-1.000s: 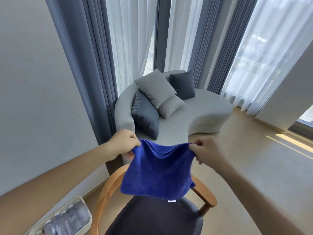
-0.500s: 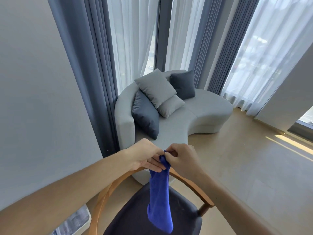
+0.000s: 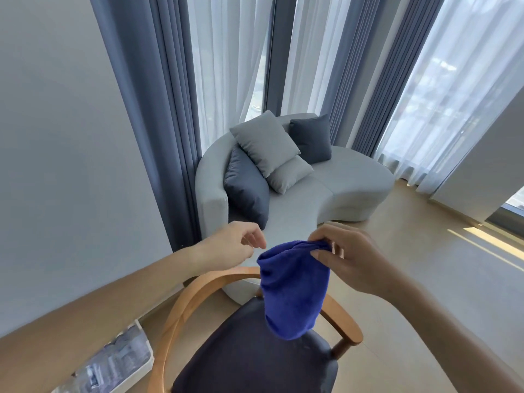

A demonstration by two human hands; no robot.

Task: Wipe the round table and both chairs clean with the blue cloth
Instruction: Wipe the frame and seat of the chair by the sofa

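Fingers (image 3: pixel 320 254) of the right hand (image 3: pixel 348 259) pinch the top edge of the blue cloth (image 3: pixel 293 290) just right of the frame's centre, thumb below and fingertips above the gathered hem, so this hand alone carries it. Largest among the task's things in view is the chair (image 3: pixel 249 350) in the lower middle of the frame, its dark seat spreading toward the bottom edge and its curved wooden back rail arcing from lower left up behind the cloth to an arm end at lower right. Hanging in front of that rail, the folded cloth has its long axis running almost straight down, its lower end over the near right part of the seat but apparently not touching it. Smaller again, the left hand (image 3: pixel 235 245) sits just left of the cloth's top, apart from it, fingers loosely curled and holding nothing. As I judge it, the coming wipe turns on this: the seat lies directly below the right hand's pinch, which is the nearer hand to it, so a lowering of that hand brings cloth to chair. No round table shows in this view.
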